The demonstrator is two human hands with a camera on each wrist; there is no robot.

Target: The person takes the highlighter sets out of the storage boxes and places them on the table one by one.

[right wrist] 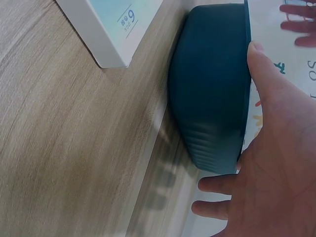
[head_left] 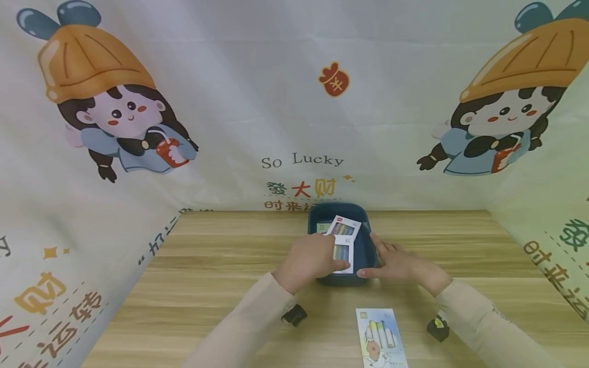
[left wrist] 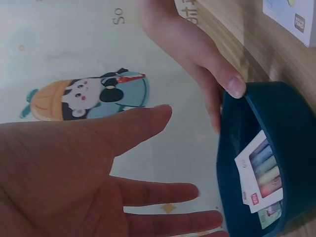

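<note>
A dark teal bin [head_left: 375, 263] stands at the back of the table. Inside it lie two white flat boxes of coloured pens, the front box [head_left: 344, 254] overlapping the rear box [head_left: 348, 225], and a greenish pack [left wrist: 270, 217] shows beneath them. My left hand [head_left: 309, 259] hovers over the bin's left side. The left wrist view shows its fingers spread straight, with nothing held. At the right front corner my right hand [head_left: 402, 266] touches the bin, thumb [right wrist: 259, 54] on the rim and extended fingers along the outer side.
Nearer on the wooden table [head_left: 207, 286] lies a pale blue box of highlighters [head_left: 381, 337], between my forearms. A printed cloth [head_left: 303, 117] hangs close behind the bin and along both sides. Black wrist-worn pieces [head_left: 294, 315] show below each wrist.
</note>
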